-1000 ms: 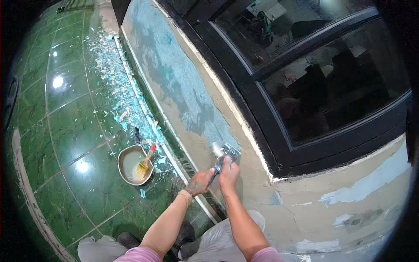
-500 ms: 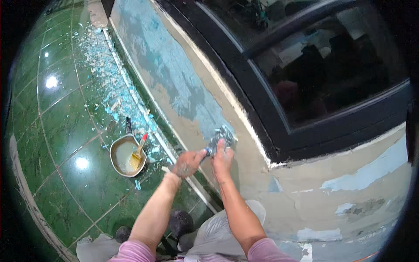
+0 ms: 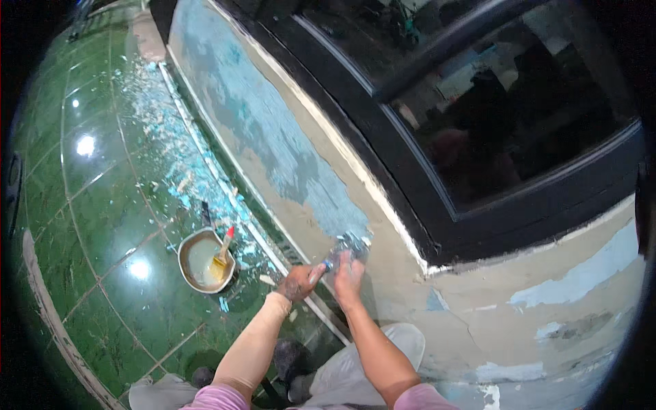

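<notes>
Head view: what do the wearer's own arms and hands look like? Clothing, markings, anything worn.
Pinkish-lilac sleeves at the left and right. Right forearm bare. Left forearm seems to wear a close-fitting sleeve with a hem at the wrist; can't be certain. Left hand and right hand ungloved. No watch or cables visible.

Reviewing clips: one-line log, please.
Left hand, right hand: gripping flat metal scraper | scraper: at patchy blue wall paint
</notes>
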Tool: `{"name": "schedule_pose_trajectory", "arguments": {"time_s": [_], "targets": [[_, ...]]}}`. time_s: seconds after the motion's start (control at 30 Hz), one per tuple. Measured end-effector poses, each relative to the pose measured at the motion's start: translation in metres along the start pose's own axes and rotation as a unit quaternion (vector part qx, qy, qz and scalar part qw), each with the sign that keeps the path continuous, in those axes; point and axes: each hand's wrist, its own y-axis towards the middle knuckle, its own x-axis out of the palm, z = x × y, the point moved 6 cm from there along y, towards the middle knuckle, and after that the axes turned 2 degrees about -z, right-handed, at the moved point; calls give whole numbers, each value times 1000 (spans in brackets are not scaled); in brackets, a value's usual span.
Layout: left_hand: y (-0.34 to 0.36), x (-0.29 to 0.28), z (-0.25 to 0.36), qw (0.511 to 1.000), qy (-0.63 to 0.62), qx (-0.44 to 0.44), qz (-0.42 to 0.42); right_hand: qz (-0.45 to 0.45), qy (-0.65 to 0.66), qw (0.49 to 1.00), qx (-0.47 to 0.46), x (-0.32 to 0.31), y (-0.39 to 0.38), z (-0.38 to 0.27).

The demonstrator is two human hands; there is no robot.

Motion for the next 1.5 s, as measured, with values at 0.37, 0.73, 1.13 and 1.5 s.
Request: {"name": "schedule_pose_trajectory", "arguments": {"time_s": [0.37, 0.73, 1.13, 1.5], "targets": [[7, -17, 73, 996, 53, -24, -64, 17, 194, 979, 61, -15, -4, -40], [-25, -6, 61, 997, 24, -29, -70, -17, 206, 974, 87, -25, -22, -21], [-8, 1, 1, 998, 1, -58, -30, 46, -56, 997, -2, -6, -8, -39], [-23, -13, 39, 985, 63, -152, -50, 68, -127, 989, 27, -8, -20, -43]]}}
